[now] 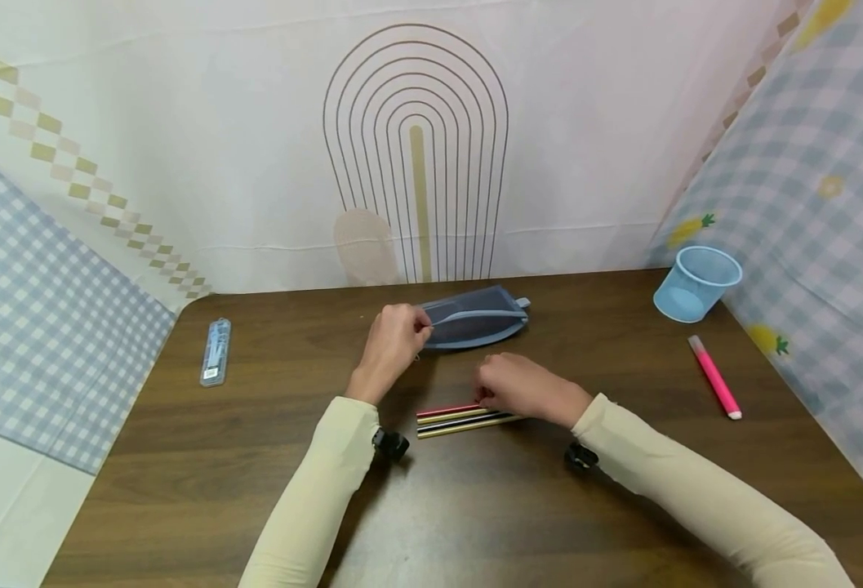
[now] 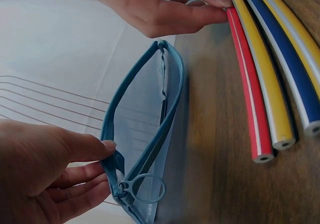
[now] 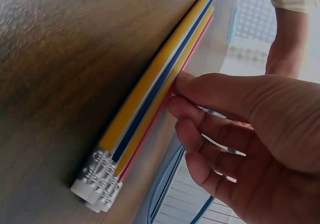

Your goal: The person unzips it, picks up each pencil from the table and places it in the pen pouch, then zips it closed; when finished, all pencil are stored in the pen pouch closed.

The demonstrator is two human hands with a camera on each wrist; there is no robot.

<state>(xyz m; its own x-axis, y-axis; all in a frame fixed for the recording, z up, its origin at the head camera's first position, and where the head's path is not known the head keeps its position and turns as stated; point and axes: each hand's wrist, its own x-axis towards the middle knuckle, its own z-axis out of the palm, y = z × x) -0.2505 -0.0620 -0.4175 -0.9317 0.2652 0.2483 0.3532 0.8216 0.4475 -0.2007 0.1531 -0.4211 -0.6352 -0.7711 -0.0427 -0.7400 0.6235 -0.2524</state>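
Note:
My left hand (image 1: pixel 393 339) pinches the blue zippered edge of a see-through mesh pencil pouch (image 1: pixel 475 331). The pouch mouth gapes in the left wrist view, with a ring-shaped zipper pull (image 2: pixel 150 188) near my fingers. In front of the pouch, several striped pencils lie side by side on the table. A red pencil (image 2: pixel 250 94) lies nearest the pouch, beside a yellow pencil (image 2: pixel 265 69), a blue pencil (image 2: pixel 295 79) and another yellow one. My right hand (image 3: pixel 240 129) pinches the red pencil between thumb and forefinger. White erasers (image 3: pixel 87 191) cap the pencils' near ends in the right wrist view.
A light-blue mesh cup (image 1: pixel 698 286) stands at the back right, with a pink marker (image 1: pixel 716 377) in front of it. At the far left lies a small blue flat case (image 1: pixel 215 353). Patterned cloths hang behind and beside the wooden table (image 1: pixel 475 523).

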